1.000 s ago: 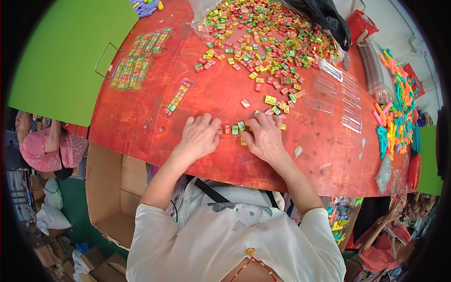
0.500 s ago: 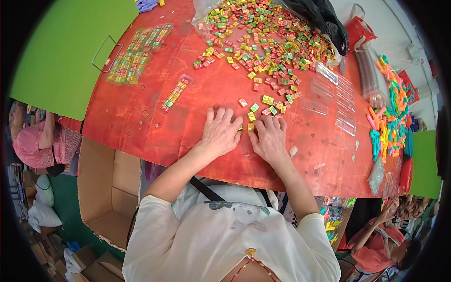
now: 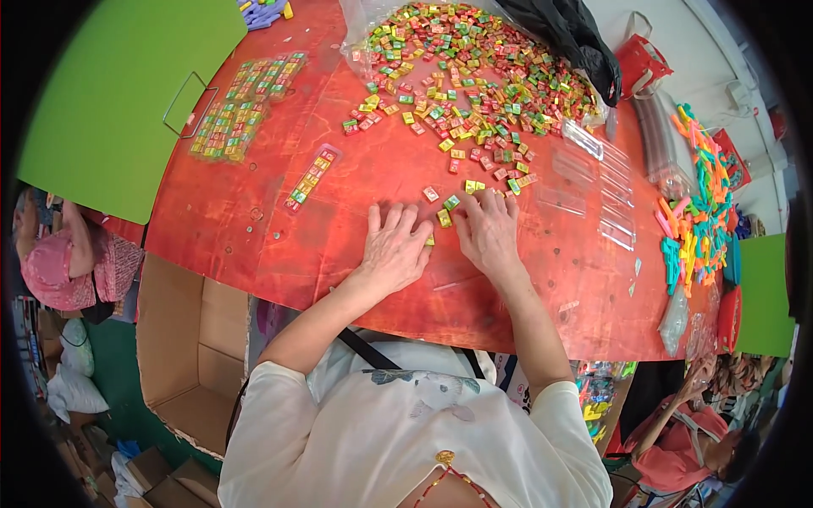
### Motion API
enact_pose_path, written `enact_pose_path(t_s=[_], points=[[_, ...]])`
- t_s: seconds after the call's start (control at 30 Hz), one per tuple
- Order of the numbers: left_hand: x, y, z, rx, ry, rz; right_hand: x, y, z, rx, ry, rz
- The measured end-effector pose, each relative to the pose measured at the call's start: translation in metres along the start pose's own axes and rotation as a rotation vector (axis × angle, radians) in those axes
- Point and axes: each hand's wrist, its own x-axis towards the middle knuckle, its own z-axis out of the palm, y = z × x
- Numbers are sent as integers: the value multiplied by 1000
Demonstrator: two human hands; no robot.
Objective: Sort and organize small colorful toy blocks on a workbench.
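Observation:
My left hand (image 3: 395, 247) lies palm down on the red table (image 3: 339, 279), fingers apart. A small yellow block (image 3: 430, 240) peeks out beside its thumb; what lies under the palm is hidden. To its right, my right hand (image 3: 489, 235) reaches forward with bent, slightly parted fingers. Its fingertips are at some small yellow blocks (image 3: 474, 185), and whether it grips any is hidden. Between the hands lie another yellow block (image 3: 445, 218), a green block (image 3: 451, 202) and a red-and-white block (image 3: 430, 194). A clear strip tray (image 3: 312, 178) filled with a row of such blocks rests beyond my left hand.
A large pile of small coloured blocks (image 3: 500, 76) covers the far side. Filled trays (image 3: 246, 106) lie far left, clear trays (image 3: 616, 199) at right. Colourful plastic pieces (image 3: 703, 203) heap at the right edge. A cardboard box (image 3: 174, 330) stands below left. Other people sit at both sides.
My right hand has moved slightly forward, its fingertips now at the blocks farther up. My left hand stays nearly in place. The view has shifted a little.

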Motion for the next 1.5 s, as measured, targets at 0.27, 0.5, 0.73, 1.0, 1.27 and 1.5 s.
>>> enact_pose_path(t_s=[0.27,0.5,0.73,1.0,1.27,1.5], points=[[0,-2,2,-32,29,-154,35,-6,28,-87,-42,-71],[0,-5,5,-56,61,-165,8,-23,13,-56,-86,-141],[-1,-6,7,-12,80,-120,-28,0,-18,99,28,7],[6,-4,7,-13,106,-112,-67,44,-34,-66,4,153],[5,-5,11,1,142,-63,-18,38,-10,-58,11,73],[1,-14,5,-168,148,-98,-16,28,-3,82,3,84]])
